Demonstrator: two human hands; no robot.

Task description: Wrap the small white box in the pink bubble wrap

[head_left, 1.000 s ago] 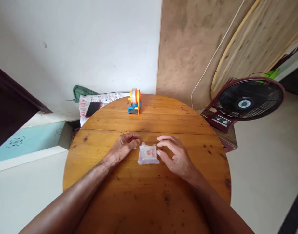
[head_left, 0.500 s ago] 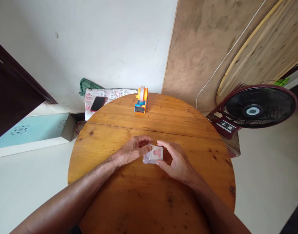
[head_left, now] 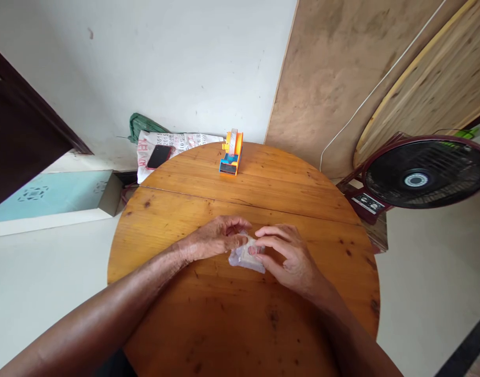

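1. Packet (head_left: 246, 257) on table (head_left: 208, 317); printed piece (head_left: 252, 250) apparently inside translucent plastic (head_left: 236, 259).
2. Left hand (head_left: 214, 238) curled at packet's left end; pinching or not, can't tell.
3. Right hand (head_left: 293, 256): thumb and fingers spread at packet's right end.
4. Plastic already around piece; sealed or open, can't tell. Tape dispenser (head_left: 232, 150) beyond packet, untouched.

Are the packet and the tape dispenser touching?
Apart: the head view shows a stretch of table between the packet and the tape dispenser farther back.

Dark “2015” (head_left: 163, 139) twice on the white sack (head_left: 181, 141), illegible red print (head_left: 252, 251) on the small wrapped packet (head_left: 243, 256)
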